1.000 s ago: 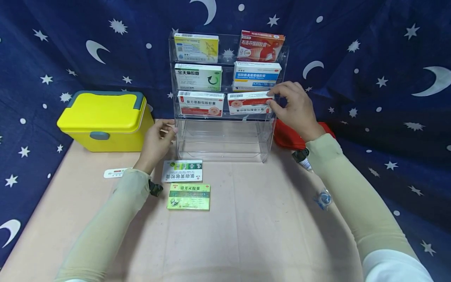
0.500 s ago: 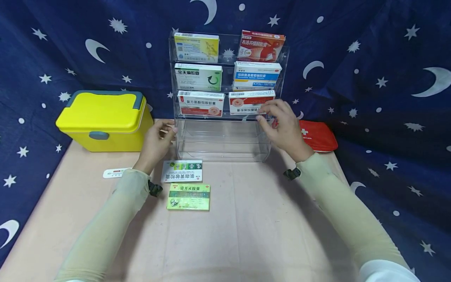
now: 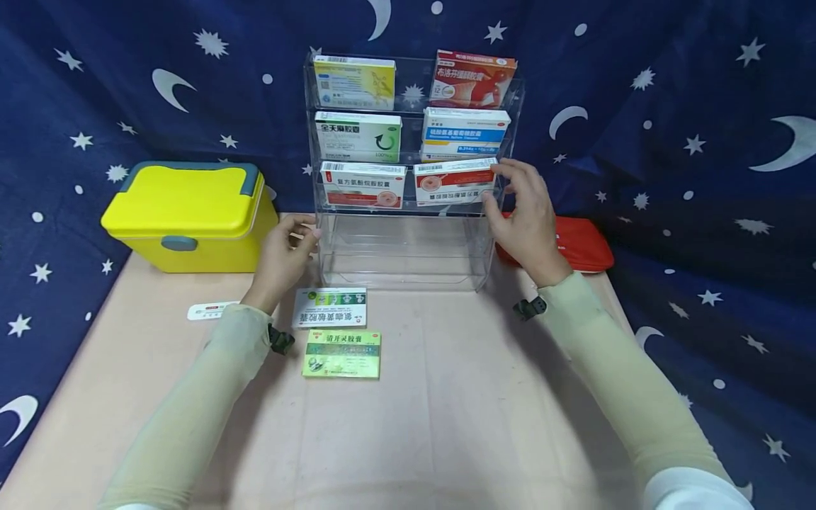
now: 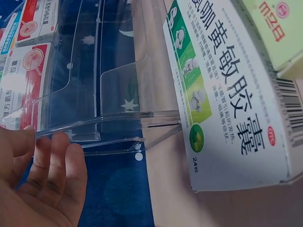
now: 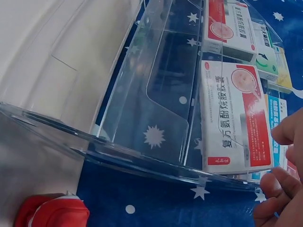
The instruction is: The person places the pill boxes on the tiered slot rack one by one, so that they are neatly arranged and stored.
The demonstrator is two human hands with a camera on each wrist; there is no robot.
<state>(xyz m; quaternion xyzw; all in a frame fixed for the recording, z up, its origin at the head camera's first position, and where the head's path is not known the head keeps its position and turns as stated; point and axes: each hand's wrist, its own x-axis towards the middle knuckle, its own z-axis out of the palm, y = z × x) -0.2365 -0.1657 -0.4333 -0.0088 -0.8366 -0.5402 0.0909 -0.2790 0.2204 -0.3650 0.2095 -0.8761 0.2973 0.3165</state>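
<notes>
A clear acrylic display rack (image 3: 401,244) stands on the table with medicine boxes in its upper tiers. My left hand (image 3: 288,256) holds the rack's left side edge between thumb and fingers. At the rack's right side, my right hand (image 3: 525,219) pinches the end of a red-and-white medicine box (image 3: 454,183), whose right end sits a little higher than its left. A matching red-and-white box (image 3: 363,185) rests to its left in the same tier. In the right wrist view, the fingertips (image 5: 283,132) meet the pinched box's edge.
A white-and-green medicine box (image 3: 330,308) and a light-green one (image 3: 341,354) lie before the rack. Left stand a yellow storage box (image 3: 185,219) and a thermometer-like white stick (image 3: 210,311). A red first-aid pouch (image 3: 583,244) lies right. A starry curtain (image 3: 669,177) hangs behind.
My right hand moved down to the front of the red-and-white box, then back up to its right end. That end has tipped up. The left hand stays at the rack's edge.
</notes>
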